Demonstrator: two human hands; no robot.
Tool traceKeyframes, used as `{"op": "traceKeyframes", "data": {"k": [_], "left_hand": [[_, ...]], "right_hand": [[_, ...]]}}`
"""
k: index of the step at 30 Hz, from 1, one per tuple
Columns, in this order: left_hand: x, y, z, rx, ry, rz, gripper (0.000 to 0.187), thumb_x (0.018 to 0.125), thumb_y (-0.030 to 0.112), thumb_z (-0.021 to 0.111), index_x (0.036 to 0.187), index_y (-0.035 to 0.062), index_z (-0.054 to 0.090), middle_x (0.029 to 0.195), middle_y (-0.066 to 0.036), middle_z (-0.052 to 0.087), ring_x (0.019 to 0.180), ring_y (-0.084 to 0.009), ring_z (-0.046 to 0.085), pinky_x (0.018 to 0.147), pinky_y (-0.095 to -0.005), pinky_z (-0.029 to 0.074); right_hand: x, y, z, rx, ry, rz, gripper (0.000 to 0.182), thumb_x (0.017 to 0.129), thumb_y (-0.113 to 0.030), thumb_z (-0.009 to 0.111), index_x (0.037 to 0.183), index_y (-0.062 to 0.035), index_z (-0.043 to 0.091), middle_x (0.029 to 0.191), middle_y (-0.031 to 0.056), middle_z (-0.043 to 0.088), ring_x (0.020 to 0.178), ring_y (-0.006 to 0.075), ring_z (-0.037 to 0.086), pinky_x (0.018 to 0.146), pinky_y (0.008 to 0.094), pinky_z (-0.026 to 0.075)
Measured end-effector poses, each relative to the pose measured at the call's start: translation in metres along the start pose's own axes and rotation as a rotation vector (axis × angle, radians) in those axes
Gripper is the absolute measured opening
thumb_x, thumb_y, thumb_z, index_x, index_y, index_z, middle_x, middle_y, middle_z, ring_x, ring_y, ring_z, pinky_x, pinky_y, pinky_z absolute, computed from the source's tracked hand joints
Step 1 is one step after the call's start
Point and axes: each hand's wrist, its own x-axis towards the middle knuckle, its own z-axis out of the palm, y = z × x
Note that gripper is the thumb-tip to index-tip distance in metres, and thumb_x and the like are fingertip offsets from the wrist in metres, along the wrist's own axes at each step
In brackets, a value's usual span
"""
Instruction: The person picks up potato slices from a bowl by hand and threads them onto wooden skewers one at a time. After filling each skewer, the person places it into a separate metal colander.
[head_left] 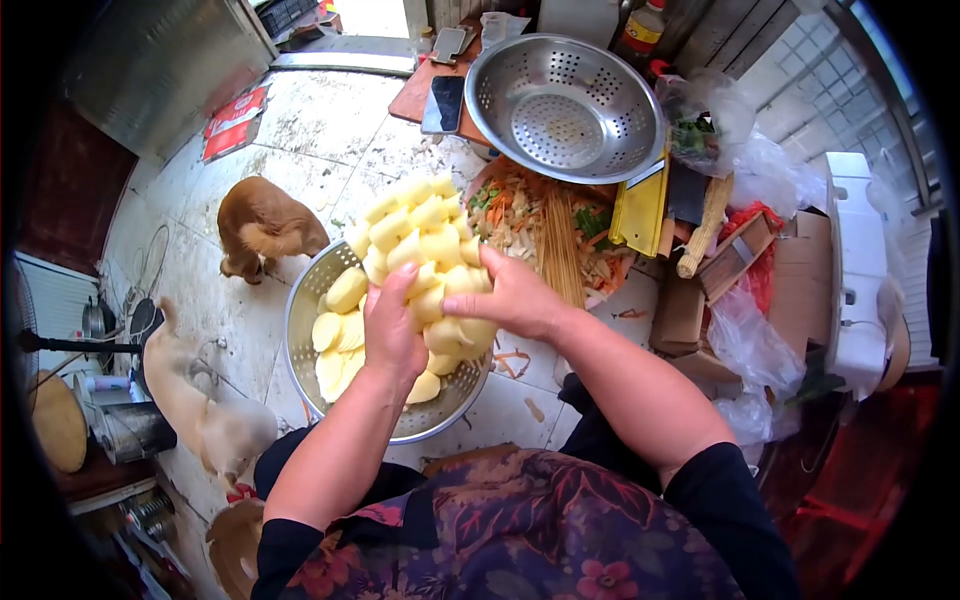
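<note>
Both of my hands hold up a stack of peeled yellow potato slices (420, 240) threaded in a row, above a metal colander (300, 320) on the floor. My left hand (392, 325) grips the lower left side of the stack. My right hand (505, 295) clasps its right side, fingers curled around the pieces. More potato slices (335, 340) lie in the colander under the stack.
An empty metal colander (565, 105) sits at the top beside a phone (442, 103) on a board. A basin of vegetable scraps and skewers (545, 235) lies right of my hands. Two dogs (262, 225) (200, 410) stand on the tiled floor at left. Boxes and plastic bags (750, 320) crowd the right.
</note>
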Motion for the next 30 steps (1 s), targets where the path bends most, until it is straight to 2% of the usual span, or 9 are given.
{"op": "traceKeyframes", "data": {"k": [2, 6, 8, 11, 13, 18, 25, 27, 30], "left_hand": [[0.024, 0.005, 0.022, 0.014, -0.028, -0.03, 0.043, 0.088, 0.022, 0.057, 0.126, 0.0054, 0.047, 0.116, -0.011, 0.059, 0.103, -0.0232, 0.06, 0.091, -0.0368, 0.049], [0.074, 0.025, 0.089, 0.09, -0.128, -0.033, 0.046, 0.088, 0.022, 0.058, 0.128, 0.0048, 0.044, 0.114, -0.011, 0.059, 0.1, -0.0246, 0.061, 0.087, -0.0377, 0.051], [0.113, 0.024, 0.111, 0.05, -0.237, -0.038, 0.041, 0.087, 0.016, 0.06, 0.122, 0.0027, 0.044, 0.11, -0.013, 0.06, 0.095, -0.024, 0.064, 0.08, -0.0368, 0.055], [0.157, 0.017, 0.147, 0.109, -0.266, -0.042, 0.043, 0.089, 0.024, 0.059, 0.123, 0.002, 0.047, 0.11, -0.013, 0.061, 0.095, -0.0257, 0.064, 0.082, -0.0385, 0.054], [0.19, 0.005, 0.163, 0.122, -0.192, 0.001, 0.048, 0.082, 0.023, 0.068, 0.117, -0.0022, 0.046, 0.103, -0.015, 0.06, 0.088, -0.0246, 0.064, 0.077, -0.0338, 0.055], [0.254, -0.044, 0.177, 0.035, -0.093, 0.009, 0.05, 0.079, 0.024, 0.07, 0.112, -0.005, 0.047, 0.098, -0.015, 0.059, 0.081, -0.0243, 0.062, 0.072, -0.0341, 0.052], [0.284, -0.084, 0.168, 0.165, 0.054, -0.289, 0.04, 0.074, 0.01, 0.06, 0.108, -0.0087, 0.053, 0.098, -0.018, 0.059, 0.081, -0.0282, 0.062, 0.069, -0.0412, 0.052], [0.294, -0.088, 0.163, 0.204, 0.088, -0.384, 0.04, 0.074, 0.01, 0.06, 0.108, -0.0088, 0.053, 0.098, -0.019, 0.059, 0.081, -0.0291, 0.062, 0.069, -0.0418, 0.052], [0.295, -0.081, 0.156, 0.313, 0.101, -0.45, 0.049, 0.074, 0.01, 0.061, 0.117, -0.009, 0.048, 0.104, -0.021, 0.057, 0.086, -0.0303, 0.061, 0.072, -0.0435, 0.051]], "right_hand": [[0.006, -0.019, -0.017, 0.327, 0.045, 0.065, 0.073, 0.073, -0.039, 0.077, 0.125, 0.0021, 0.048, 0.114, 0.013, 0.06, 0.105, 0.0177, 0.058, 0.091, 0.0309, 0.047], [0.024, -0.056, -0.072, 0.442, 0.102, -0.054, 0.064, 0.078, -0.027, 0.073, 0.127, 0.0013, 0.045, 0.118, 0.011, 0.058, 0.105, 0.0172, 0.059, 0.092, 0.0309, 0.047], [0.036, -0.067, -0.107, 0.401, 0.104, -0.047, 0.063, 0.079, -0.03, 0.072, 0.127, 0.0018, 0.045, 0.117, 0.0111, 0.058, 0.105, 0.0177, 0.059, 0.092, 0.0308, 0.047], [0.063, -0.068, -0.159, 0.281, 0.135, -0.032, 0.06, 0.081, -0.031, 0.068, 0.125, 0.0023, 0.047, 0.115, 0.0112, 0.059, 0.102, 0.0182, 0.06, 0.09, 0.0309, 0.048], [0.083, -0.059, -0.188, 0.29, 0.178, -0.033, 0.051, 0.081, -0.026, 0.063, 0.122, 0.0017, 0.05, 0.113, 0.0109, 0.06, 0.098, 0.0183, 0.062, 0.087, 0.0305, 0.049], [0.123, -0.02, -0.243, 0.25, 0.343, 0.073, 0.046, 0.076, -0.021, 0.057, 0.117, 0.0003, 0.055, 0.107, 0.011, 0.062, 0.093, 0.0196, 0.063, 0.081, 0.0308, 0.049], [0.15, 0.032, -0.277, 0.194, 0.299, 0.375, 0.045, 0.076, -0.022, 0.061, 0.116, -0.0031, 0.055, 0.108, 0.0109, 0.062, 0.095, 0.0208, 0.063, 0.082, 0.033, 0.05], [0.156, 0.042, -0.278, -0.109, 0.28, 0.563, 0.047, 0.073, -0.028, 0.062, 0.11, 0.0013, 0.059, 0.102, 0.0144, 0.063, 0.087, 0.0226, 0.064, 0.075, 0.0332, 0.052], [0.161, 0.065, -0.28, -0.271, 0.327, 0.507, 0.056, 0.075, -0.036, 0.065, 0.114, 0.0027, 0.059, 0.106, 0.0153, 0.064, 0.091, 0.0225, 0.064, 0.078, 0.0326, 0.051]]}}
